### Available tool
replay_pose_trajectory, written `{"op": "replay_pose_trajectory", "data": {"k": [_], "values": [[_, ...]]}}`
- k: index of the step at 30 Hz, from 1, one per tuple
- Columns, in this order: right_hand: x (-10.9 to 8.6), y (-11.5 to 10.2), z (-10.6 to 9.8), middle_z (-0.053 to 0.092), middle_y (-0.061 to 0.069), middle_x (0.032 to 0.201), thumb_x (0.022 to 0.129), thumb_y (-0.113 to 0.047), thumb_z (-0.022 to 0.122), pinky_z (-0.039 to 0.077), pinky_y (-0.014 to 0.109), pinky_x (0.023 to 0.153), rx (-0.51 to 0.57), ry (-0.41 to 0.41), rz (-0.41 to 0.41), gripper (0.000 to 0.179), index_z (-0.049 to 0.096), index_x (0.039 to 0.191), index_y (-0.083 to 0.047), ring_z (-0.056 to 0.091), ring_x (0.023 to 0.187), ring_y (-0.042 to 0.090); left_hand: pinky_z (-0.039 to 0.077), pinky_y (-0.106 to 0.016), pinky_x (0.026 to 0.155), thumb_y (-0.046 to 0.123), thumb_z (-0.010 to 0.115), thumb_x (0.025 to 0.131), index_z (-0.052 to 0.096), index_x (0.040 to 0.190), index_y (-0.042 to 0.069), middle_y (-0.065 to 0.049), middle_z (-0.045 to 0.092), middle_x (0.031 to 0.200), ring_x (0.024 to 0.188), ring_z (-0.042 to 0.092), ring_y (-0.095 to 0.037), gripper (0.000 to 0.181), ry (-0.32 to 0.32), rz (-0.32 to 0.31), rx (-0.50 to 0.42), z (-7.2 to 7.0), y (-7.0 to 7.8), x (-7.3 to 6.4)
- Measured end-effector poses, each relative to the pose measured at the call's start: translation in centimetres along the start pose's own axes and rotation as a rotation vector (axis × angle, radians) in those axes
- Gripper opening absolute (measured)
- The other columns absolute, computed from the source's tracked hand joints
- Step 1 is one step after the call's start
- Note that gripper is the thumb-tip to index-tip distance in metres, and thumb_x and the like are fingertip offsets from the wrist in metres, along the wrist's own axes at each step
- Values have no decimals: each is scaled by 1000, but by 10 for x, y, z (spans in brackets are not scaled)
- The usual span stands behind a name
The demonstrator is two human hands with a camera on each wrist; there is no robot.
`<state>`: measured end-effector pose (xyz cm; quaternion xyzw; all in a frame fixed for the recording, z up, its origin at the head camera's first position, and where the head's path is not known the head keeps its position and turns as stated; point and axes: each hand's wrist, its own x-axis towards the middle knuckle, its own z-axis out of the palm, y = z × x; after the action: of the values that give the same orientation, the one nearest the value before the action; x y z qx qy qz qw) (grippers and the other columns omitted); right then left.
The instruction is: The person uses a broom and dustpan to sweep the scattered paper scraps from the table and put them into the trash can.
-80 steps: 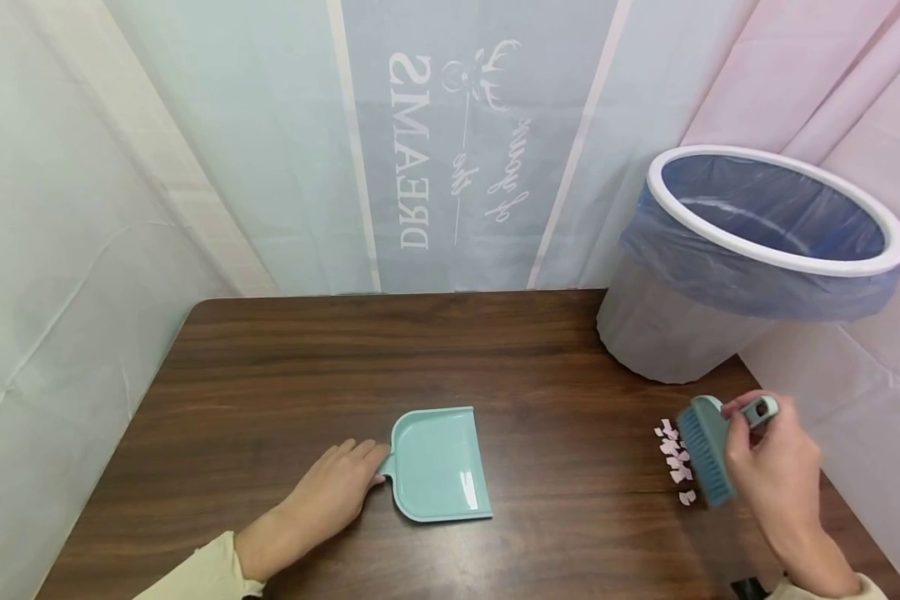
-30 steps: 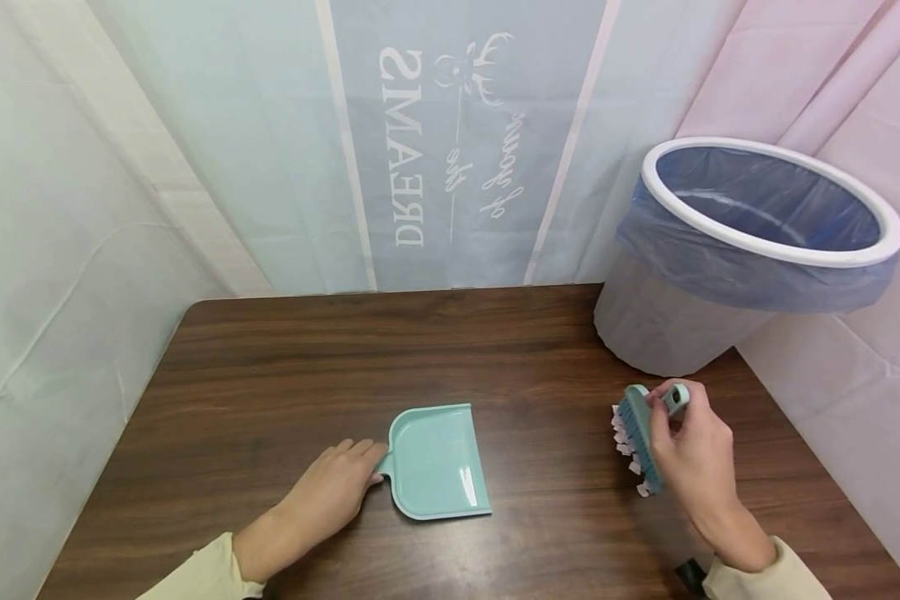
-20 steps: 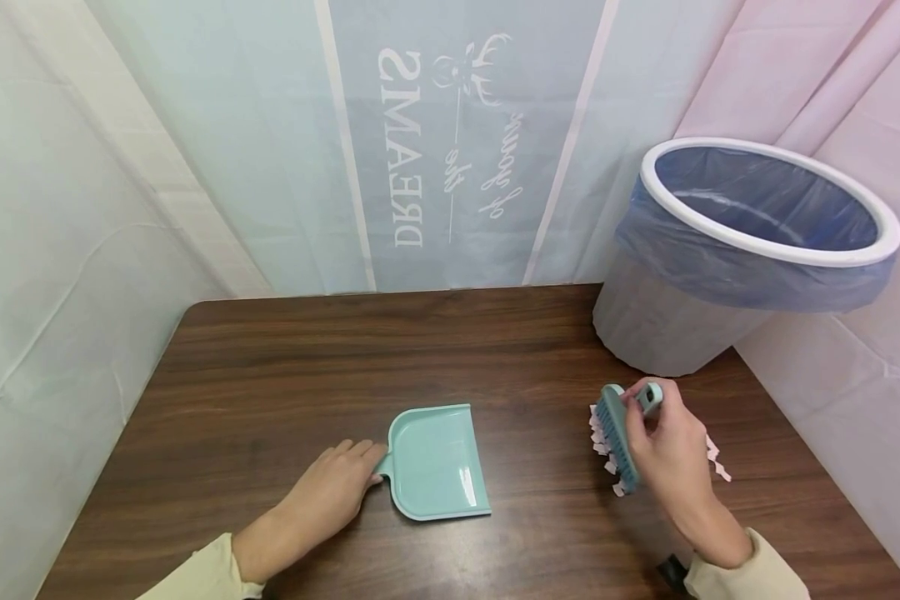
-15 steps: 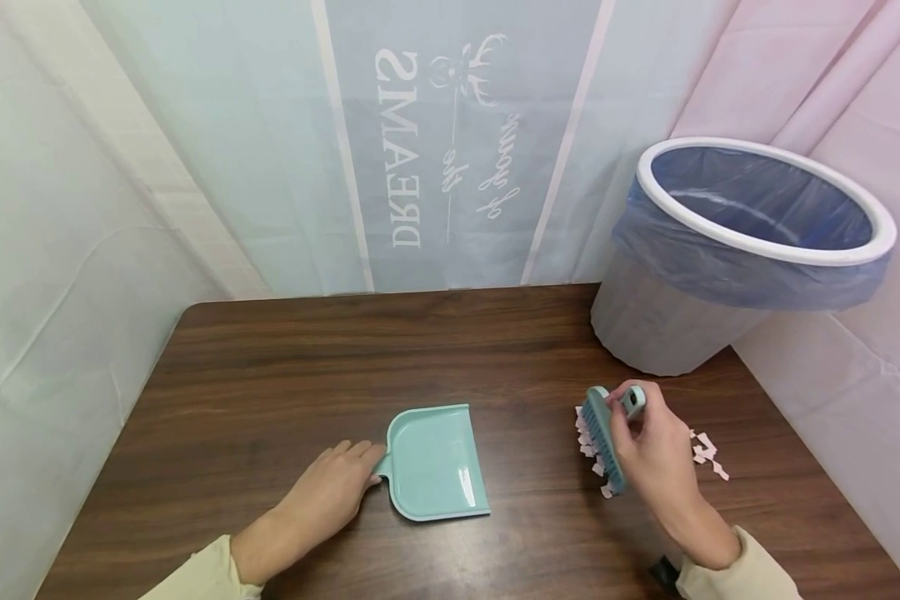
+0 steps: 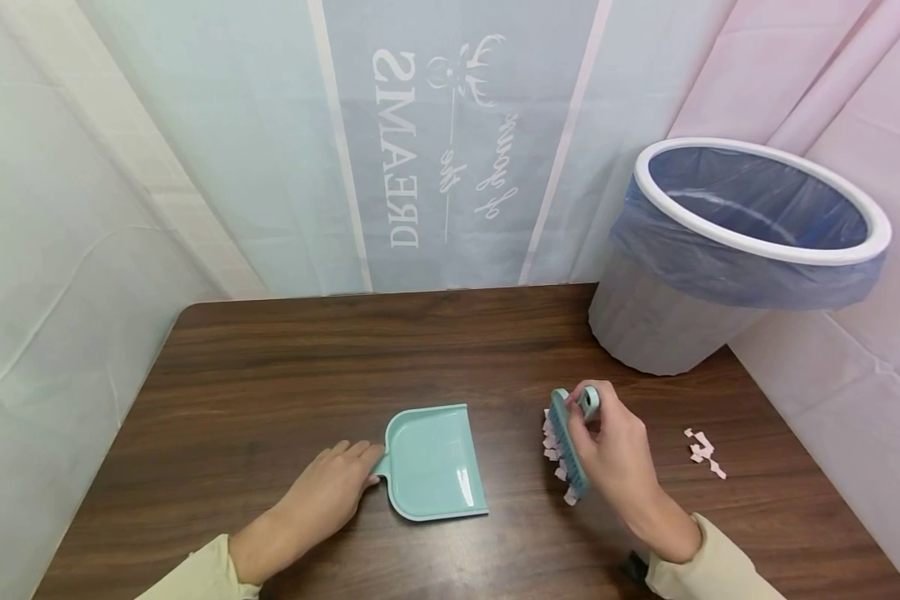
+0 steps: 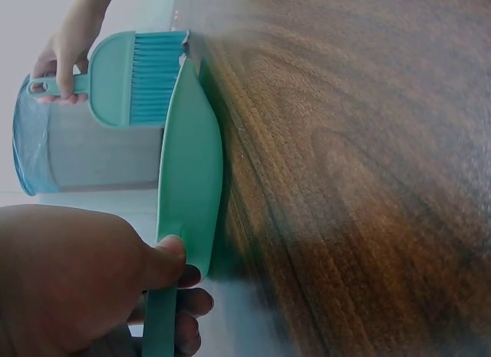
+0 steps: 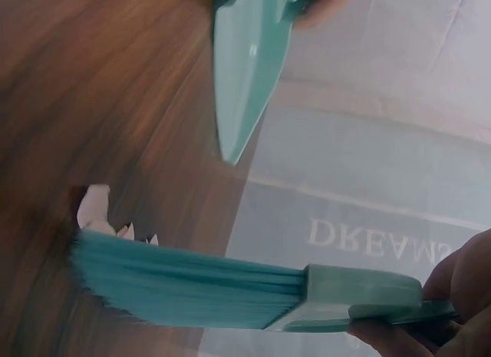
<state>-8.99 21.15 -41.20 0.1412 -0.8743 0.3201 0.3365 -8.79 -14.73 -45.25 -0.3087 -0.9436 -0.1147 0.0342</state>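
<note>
My left hand (image 5: 330, 487) grips the handle of a mint-green dustpan (image 5: 435, 462), which lies on the wooden table with its straight edge facing right. In the left wrist view, the thumb presses on top of the handle and the fingers curl beneath. My right hand (image 5: 618, 450) pinches the handle of a matching hand brush (image 7: 368, 292), its blue-green bristles down on the tabletop. Along the left side of the bristles runs a row of small white paper scraps (image 5: 551, 446), a short gap from the dustpan's edge.
Another cluster of paper scraps (image 5: 705, 452) lies on the table to the right of my right hand. A grey trash bin (image 5: 645, 325) with a blue liner and white rim stands at the back right. Fabric backdrops (image 5: 270, 167) surround the table (image 5: 330, 358).
My right hand has swept the brush leftward toward the dustpan, pushing a row of scraps along. Some scraps have come into view behind it on the right. The left hand and dustpan stay put.
</note>
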Motion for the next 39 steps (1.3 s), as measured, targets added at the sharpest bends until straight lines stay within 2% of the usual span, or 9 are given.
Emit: {"op": "replay_pose_trajectory", "data": {"k": [7,13,19,24,29,33,39], "values": [[4,-10,11,64,2,83,81,19,68,50,13,57,51,-20,-21,30,59,100,-3,62,70,8,55,-43,75,16,70,95,65,117,4,-7,68,105,87,63,-22,26,-1,-4,0,0,0,0],[9,-12,11,67,1,86,81,19,67,51,13,59,96,-13,-12,30,59,101,-3,64,72,9,55,-44,75,17,70,95,65,118,5,-7,68,105,87,63,-23,26,-8,-5,3,0,0,0],[24,-4,3,69,3,88,82,19,65,48,13,56,175,-9,-85,27,61,100,-1,60,68,6,55,-42,72,17,70,95,65,117,5,-5,67,103,85,62,-22,26,-8,1,10,1,-1,0],[39,13,1,69,3,92,81,21,69,50,13,63,232,-124,-208,33,64,102,-4,63,77,8,54,-41,71,18,71,94,65,116,5,-4,67,101,83,61,-21,26,2,16,16,1,-1,1],[44,32,7,70,2,97,80,23,71,51,14,74,300,-254,-287,38,63,103,-7,67,86,13,54,-41,71,17,71,94,65,116,6,-4,67,101,83,61,-21,25,-3,9,7,0,-1,1],[44,41,14,71,3,97,81,23,70,50,16,77,343,-305,-310,38,65,104,-7,68,89,14,55,-42,75,16,71,94,65,117,5,-4,67,102,86,62,-21,26,-14,-15,-10,0,-1,1],[44,46,20,72,4,96,81,22,71,50,16,82,366,-331,-328,38,67,103,-8,69,88,14,55,-43,77,15,71,94,65,118,4,-5,68,103,87,63,-22,27,-19,-31,-11,2,0,1]]}}
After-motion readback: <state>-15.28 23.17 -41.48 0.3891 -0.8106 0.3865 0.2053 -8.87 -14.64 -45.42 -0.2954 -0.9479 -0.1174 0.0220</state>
